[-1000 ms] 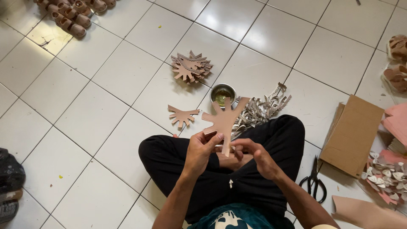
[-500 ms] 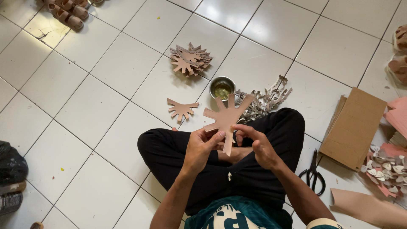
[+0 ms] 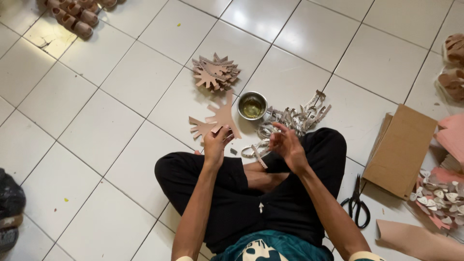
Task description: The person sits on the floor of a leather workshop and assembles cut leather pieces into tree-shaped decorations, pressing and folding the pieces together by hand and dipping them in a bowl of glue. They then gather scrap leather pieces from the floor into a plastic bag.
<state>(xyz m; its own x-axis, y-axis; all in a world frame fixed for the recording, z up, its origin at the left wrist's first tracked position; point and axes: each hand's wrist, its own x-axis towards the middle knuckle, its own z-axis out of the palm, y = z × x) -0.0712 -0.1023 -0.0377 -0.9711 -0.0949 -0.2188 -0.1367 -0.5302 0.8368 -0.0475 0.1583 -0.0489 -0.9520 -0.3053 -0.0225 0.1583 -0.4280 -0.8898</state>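
I sit cross-legged on a white tiled floor. My left hand (image 3: 215, 143) grips the stem of a tan, branch-shaped leather cut-out (image 3: 223, 115) and holds it low over the floor, just above a similar cut-out (image 3: 197, 128) that lies flat. My right hand (image 3: 287, 144) hovers over my right knee with its fingers apart and nothing clearly in it. A thin pale strip (image 3: 258, 157) lies just below and to the left of it, beside a pile of silvery strips (image 3: 296, 118).
A small metal bowl of yellowish liquid (image 3: 252, 105) stands ahead, with a stack of cut-outs (image 3: 215, 72) beyond. To the right are cardboard (image 3: 403, 150), black scissors (image 3: 355, 206), several heart-shaped pieces (image 3: 442, 195) and pink sheets (image 3: 452, 135). Sandals (image 3: 72, 18) lie at the far left.
Both hands held the cut-out upright in front of me. Now my right hand has let go and my left hand has lowered the cut-out leftwards to the floor.
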